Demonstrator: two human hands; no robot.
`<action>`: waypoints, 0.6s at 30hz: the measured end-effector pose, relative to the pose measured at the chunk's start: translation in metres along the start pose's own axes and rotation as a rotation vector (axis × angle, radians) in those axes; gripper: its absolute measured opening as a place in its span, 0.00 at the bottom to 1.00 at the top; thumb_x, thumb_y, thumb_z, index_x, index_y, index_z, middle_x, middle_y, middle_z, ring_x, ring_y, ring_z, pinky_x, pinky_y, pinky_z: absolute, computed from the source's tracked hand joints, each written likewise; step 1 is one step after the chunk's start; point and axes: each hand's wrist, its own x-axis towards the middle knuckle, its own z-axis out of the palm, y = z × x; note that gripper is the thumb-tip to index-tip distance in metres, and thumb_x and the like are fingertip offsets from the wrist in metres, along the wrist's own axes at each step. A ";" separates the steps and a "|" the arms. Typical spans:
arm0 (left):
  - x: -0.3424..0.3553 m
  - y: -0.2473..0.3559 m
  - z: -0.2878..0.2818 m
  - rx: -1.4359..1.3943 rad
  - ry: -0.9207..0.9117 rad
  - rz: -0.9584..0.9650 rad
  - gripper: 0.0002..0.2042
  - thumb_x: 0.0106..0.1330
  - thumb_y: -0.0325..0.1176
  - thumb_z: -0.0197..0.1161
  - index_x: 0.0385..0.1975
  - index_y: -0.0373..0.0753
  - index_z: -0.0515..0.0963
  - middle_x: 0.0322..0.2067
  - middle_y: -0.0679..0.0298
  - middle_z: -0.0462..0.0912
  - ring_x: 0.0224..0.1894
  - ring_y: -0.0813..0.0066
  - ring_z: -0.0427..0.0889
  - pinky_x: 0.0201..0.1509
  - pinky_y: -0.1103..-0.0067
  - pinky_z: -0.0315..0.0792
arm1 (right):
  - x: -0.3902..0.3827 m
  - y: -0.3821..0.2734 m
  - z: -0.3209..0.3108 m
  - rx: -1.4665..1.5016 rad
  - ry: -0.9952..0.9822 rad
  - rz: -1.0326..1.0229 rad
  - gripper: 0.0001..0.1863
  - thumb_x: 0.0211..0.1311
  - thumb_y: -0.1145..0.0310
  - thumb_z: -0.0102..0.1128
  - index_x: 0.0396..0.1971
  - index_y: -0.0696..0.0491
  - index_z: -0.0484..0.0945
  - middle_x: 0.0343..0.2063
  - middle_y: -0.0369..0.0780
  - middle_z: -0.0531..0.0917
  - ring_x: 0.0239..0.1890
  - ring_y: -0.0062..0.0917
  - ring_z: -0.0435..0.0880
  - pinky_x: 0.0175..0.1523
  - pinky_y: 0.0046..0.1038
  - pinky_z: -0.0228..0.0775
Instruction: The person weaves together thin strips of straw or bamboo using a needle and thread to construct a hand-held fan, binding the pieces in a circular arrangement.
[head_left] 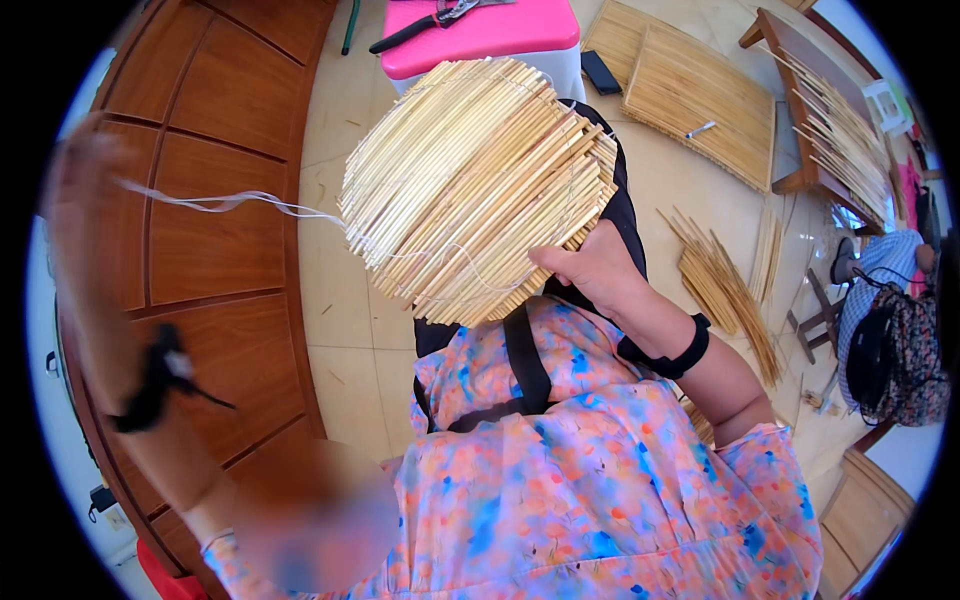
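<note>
A round mat of pale straw-coloured sticks, laid side by side and stitched with thread, rests over my lap. My right hand grips its lower right edge, the thumb on top and the other fingers beneath, hidden. From the mat's left edge a doubled white thread stretches across to my left hand, raised far out to the left. That hand is smeared by motion, but the thread runs up to it and hangs in the air, held.
A pink-topped stool with black-handled pliers stands ahead. On the floor to the right lie a phone, square stick panels, and loose sticks. Wooden panelling rises close on the left. Another person sits at the far right.
</note>
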 end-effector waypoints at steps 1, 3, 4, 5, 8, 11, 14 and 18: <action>-0.030 0.021 0.069 0.017 -0.207 0.041 0.14 0.69 0.39 0.59 0.51 0.41 0.75 0.40 0.65 0.78 0.38 0.78 0.78 0.43 0.80 0.74 | 0.001 0.002 -0.008 -0.010 0.032 0.007 0.11 0.52 0.73 0.66 0.35 0.60 0.79 0.25 0.35 0.81 0.19 0.15 0.73 0.23 0.17 0.64; -0.086 0.071 0.120 -0.191 -0.506 -0.074 0.16 0.52 0.22 0.69 0.42 0.41 0.79 0.29 0.68 0.77 0.28 0.78 0.77 0.33 0.81 0.70 | 0.002 0.002 0.000 0.014 -0.028 0.013 0.10 0.52 0.73 0.66 0.35 0.60 0.79 0.25 0.35 0.81 0.19 0.15 0.72 0.23 0.17 0.64; -0.110 0.075 0.145 -0.325 -0.569 0.066 0.18 0.49 0.23 0.72 0.41 0.40 0.79 0.28 0.65 0.76 0.26 0.76 0.76 0.31 0.81 0.70 | 0.001 0.001 0.003 0.025 -0.048 0.011 0.10 0.52 0.74 0.66 0.35 0.60 0.79 0.25 0.34 0.81 0.19 0.14 0.72 0.23 0.17 0.64; -0.126 0.084 0.165 -0.386 -0.633 0.056 0.18 0.47 0.26 0.74 0.40 0.40 0.79 0.27 0.62 0.75 0.26 0.72 0.77 0.29 0.79 0.70 | 0.002 0.000 0.003 0.024 -0.046 0.015 0.10 0.52 0.74 0.66 0.35 0.60 0.79 0.25 0.34 0.81 0.19 0.14 0.72 0.23 0.17 0.64; -0.148 0.094 0.194 -0.486 -0.635 0.025 0.15 0.49 0.28 0.74 0.37 0.39 0.80 0.27 0.61 0.75 0.26 0.67 0.77 0.28 0.75 0.70 | 0.001 0.000 0.004 -0.017 -0.045 0.018 0.10 0.52 0.73 0.66 0.34 0.59 0.79 0.25 0.33 0.80 0.19 0.14 0.72 0.24 0.17 0.64; -0.153 0.094 0.213 -0.477 -0.557 0.135 0.09 0.53 0.26 0.70 0.32 0.37 0.78 0.25 0.59 0.73 0.25 0.60 0.76 0.28 0.71 0.71 | 0.001 0.003 0.002 -0.004 -0.013 0.005 0.10 0.52 0.73 0.66 0.34 0.58 0.79 0.24 0.33 0.79 0.19 0.14 0.72 0.23 0.17 0.64; -0.147 0.094 0.220 -0.510 -0.512 0.190 0.07 0.54 0.25 0.67 0.30 0.37 0.76 0.25 0.59 0.71 0.26 0.61 0.76 0.28 0.71 0.71 | 0.002 0.003 0.003 -0.016 0.000 0.042 0.10 0.51 0.73 0.65 0.34 0.58 0.79 0.24 0.33 0.79 0.19 0.14 0.72 0.23 0.17 0.64; -0.140 0.093 0.227 -0.398 -0.453 0.438 0.06 0.53 0.25 0.65 0.28 0.37 0.74 0.25 0.59 0.71 0.27 0.61 0.75 0.29 0.71 0.71 | 0.000 0.000 0.005 0.034 -0.010 0.095 0.09 0.50 0.75 0.65 0.34 0.57 0.79 0.24 0.33 0.79 0.19 0.14 0.72 0.23 0.17 0.64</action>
